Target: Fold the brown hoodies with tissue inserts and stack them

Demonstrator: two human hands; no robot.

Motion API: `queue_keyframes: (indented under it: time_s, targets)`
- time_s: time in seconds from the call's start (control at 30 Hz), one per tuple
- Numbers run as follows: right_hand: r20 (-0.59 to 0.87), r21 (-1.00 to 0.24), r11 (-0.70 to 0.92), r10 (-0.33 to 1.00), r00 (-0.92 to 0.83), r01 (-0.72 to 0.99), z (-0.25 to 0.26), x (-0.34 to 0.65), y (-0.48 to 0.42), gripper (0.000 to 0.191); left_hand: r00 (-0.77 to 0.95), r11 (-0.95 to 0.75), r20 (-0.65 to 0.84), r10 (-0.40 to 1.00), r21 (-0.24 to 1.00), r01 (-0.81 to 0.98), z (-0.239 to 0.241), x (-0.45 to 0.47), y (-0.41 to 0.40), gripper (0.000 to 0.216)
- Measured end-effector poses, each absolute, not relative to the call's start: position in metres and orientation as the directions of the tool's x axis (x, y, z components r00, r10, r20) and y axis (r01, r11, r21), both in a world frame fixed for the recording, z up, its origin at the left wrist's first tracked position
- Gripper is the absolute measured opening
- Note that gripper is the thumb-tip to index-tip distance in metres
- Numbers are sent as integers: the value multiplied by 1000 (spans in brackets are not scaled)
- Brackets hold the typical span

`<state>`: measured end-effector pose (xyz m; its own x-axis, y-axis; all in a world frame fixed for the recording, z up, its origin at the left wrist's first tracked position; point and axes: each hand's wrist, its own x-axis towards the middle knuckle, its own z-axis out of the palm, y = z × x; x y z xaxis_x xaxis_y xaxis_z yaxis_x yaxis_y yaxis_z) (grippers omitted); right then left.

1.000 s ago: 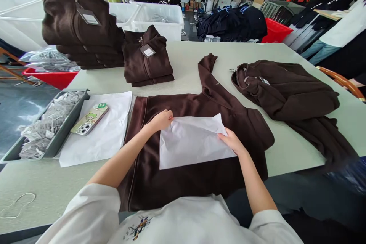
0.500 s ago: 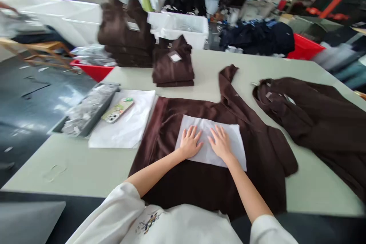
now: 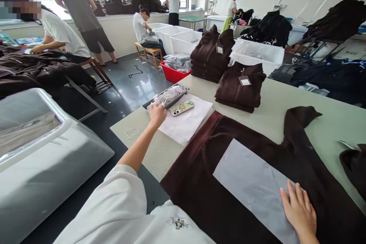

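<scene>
My left hand [image 3: 158, 116] is at the near end of a grey tray [image 3: 175, 101] heaped with small whitish packets [image 3: 174, 93]. Its fingers curl down at the packets, and their tips are hidden. Flat on the white sheet [image 3: 224, 155], near its right end, rests my right hand [image 3: 299, 206], fingers stretched out. That sheet lies across a dark brown garment [image 3: 197, 171] spread over the table, one sleeve [image 3: 299, 122] reaching away from me.
Beside the tray, a phone [image 3: 182, 108] lies on a stack of white sheets [image 3: 188, 122]. Folded brown garments [image 3: 240, 87] with tags stand at the table's far side. A white bin [image 3: 71, 160] is at left. A red crate [image 3: 171, 74] and several people are beyond.
My left hand has left the sheet and reached left to the tray of packets. The right hand stays on the sheet, now towards its right end. The view has turned left.
</scene>
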<state>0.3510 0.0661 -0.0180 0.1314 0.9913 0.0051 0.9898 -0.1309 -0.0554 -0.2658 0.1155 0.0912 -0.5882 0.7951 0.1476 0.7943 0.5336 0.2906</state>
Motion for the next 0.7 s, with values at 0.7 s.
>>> queue_keyframes:
  time_s: [0.7]
  targets:
    - [54,-29,-133,989,135,991,-19,346,67,70,-799,642,145,584,519,564,106,-276,113,24]
